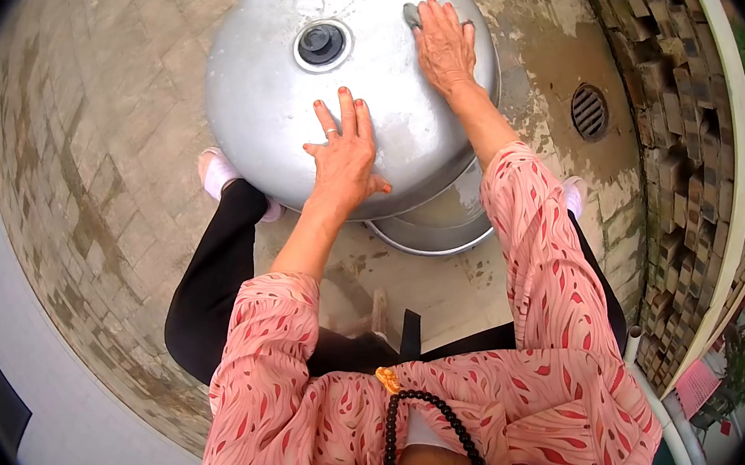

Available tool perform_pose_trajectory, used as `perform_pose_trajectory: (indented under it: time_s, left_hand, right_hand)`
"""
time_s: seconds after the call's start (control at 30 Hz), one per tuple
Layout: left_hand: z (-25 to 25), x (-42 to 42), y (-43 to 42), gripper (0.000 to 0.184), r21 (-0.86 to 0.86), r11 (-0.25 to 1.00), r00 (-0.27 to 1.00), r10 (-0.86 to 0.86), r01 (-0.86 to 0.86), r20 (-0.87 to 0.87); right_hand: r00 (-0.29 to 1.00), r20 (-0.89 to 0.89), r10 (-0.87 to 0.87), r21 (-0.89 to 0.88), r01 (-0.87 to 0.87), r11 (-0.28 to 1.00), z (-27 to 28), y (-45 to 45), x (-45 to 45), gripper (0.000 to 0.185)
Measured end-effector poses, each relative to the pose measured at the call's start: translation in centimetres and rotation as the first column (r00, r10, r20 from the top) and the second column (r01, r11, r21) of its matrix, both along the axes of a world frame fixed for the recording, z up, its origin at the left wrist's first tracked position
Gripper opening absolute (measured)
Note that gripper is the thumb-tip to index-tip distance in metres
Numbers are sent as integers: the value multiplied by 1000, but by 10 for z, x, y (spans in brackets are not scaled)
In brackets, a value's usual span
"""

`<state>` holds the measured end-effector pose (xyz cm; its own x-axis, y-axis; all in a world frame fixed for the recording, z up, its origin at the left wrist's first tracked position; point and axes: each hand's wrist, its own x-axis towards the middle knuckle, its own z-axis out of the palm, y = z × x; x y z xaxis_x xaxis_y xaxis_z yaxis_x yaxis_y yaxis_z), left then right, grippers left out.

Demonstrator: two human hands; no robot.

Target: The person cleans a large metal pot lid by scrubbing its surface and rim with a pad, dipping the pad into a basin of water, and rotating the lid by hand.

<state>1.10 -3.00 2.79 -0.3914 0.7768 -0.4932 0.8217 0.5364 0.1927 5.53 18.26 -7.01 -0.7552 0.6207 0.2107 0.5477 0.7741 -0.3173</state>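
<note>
A large silver lid point(394, 94) is filling the upper middle of the frame, its domed face turning upward and a black knob point(321, 44) sitting in a round metal seat near the top. The left hand point(347, 158) is lying on the lid's lower part, its fingers spreading apart and pointing toward the top of the frame, with a thin ring point(332, 132) showing on one finger. The right hand point(446, 50) is resting on the lid's upper right part, fingers extending and lying mostly together over a grey pad point(411, 16). The pad is peeking out on both sides of that hand; the palm is hiding the rest, so whether the fingers are pinching it I cannot tell. Below the lid, right of centre, a metal basin point(435, 219) is showing its curved rim, while the lid is covering most of it. The person is wearing a pink patterned shirt point(543, 387), black trousers point(209, 277) and a necklace point(456, 423) of dark beads, which is hanging at the bottom centre. A pale shoe point(219, 170) is standing just left of the lid. Paved floor point(131, 140) is stretching around it all, damp in patches; a round drain point(590, 112) is lying at the upper right, near a brick wall point(668, 111) that is curving down the right side.
</note>
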Motion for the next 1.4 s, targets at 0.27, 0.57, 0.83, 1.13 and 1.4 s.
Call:
perform_pose_trajectory:
  time_s: [0.27, 0.57, 0.83, 1.13, 1.4]
  left_hand:
    - [-3, -1, -6, 128, 53, 998, 1000, -15, 15, -13]
    - [-6, -4, -8, 125, 92, 995, 999, -25, 27, -19]
    - [-4, -1, -7, 128, 61, 998, 1000, -10, 10, -3]
    - [-3, 5, -2, 132, 19, 999, 997, -32, 34, -68]
    - [-8, 4, -3, 134, -4, 998, 994, -61, 61, -87]
  right_hand:
    - [898, -74, 434, -23, -437, 899, 15, -52, -9, 45]
    - [950, 21, 312, -52, -311, 949, 25, -71, 50, 52]
    - [997, -74, -19, 16, 20, 1000, 5, -31, 63, 44]
    - [987, -116, -115, -148, 97, 984, 7, -13, 73, 41]
    - [609, -347, -713, -721, 314, 618, -27, -46, 109, 39]
